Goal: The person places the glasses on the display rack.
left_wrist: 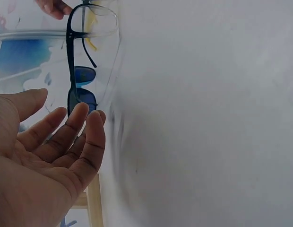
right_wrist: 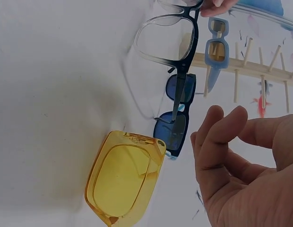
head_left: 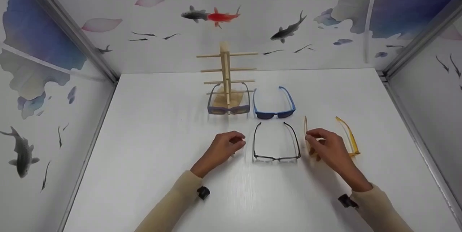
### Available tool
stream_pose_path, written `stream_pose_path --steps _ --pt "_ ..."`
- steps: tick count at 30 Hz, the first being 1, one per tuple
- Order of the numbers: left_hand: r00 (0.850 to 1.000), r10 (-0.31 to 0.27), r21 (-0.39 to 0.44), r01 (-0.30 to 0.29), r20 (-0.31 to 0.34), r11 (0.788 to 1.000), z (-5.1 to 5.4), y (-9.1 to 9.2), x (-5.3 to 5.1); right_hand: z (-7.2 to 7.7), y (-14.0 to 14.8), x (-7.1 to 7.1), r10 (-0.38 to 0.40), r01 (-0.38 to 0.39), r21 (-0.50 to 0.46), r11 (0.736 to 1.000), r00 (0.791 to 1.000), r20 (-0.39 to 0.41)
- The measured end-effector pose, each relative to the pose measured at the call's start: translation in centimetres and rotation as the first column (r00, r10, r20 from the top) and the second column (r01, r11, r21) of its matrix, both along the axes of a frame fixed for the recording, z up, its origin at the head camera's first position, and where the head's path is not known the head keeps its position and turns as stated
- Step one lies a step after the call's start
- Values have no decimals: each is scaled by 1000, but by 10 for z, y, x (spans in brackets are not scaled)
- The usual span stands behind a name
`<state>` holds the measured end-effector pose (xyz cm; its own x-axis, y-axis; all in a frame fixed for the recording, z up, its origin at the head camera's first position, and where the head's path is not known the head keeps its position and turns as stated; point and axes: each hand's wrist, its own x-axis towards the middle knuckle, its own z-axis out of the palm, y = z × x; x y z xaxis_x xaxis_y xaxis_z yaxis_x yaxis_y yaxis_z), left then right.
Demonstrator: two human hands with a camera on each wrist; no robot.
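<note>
My left hand (head_left: pixel 225 145) hovers over the table left of the black-framed clear glasses (head_left: pixel 277 158), its fingers loosely bent with nothing between them. Beside the left temple of the yellow glasses (right_wrist: pixel 123 179) is my right hand (head_left: pixel 326 147); its fingers curl loosely and appear to hold nothing. In the head view that hand covers part of the yellow front. Blue sunglasses (head_left: pixel 275 114) lie behind the black-framed pair with temples pointing away. Grey-blue glasses (head_left: pixel 229 109) sit at the lowest part of a wooden display rack (head_left: pixel 225 66).
Pairs of thin pegs (head_left: pixel 243 54) stick out sideways from the rack's upright, above its wooden base (head_left: pixel 236 99). White panels with painted fish (head_left: pixel 288 30) enclose the white table (head_left: pixel 155 116) at the back and both sides, with metal rails (head_left: pixel 418 145) along the edges.
</note>
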<state>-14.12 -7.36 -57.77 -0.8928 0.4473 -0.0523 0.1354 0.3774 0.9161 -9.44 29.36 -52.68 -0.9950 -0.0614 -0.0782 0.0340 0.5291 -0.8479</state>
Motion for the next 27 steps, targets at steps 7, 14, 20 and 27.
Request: stream_pose_path --steps 7,14,20,27 --pt "1000 -5 13 5 22 1000 -3 9 3 -13 -3 4 23 -25 21 999 997 76" --pt "997 -32 45 29 67 999 -6 16 6 -17 -8 5 41 -41 -1 999 993 109" --pt "994 -22 76 14 109 997 -10 22 11 -22 -13 8 40 -36 -28 999 988 152" --pt "996 20 83 -27 90 996 -13 29 12 -30 -16 10 33 -32 -8 999 988 153"
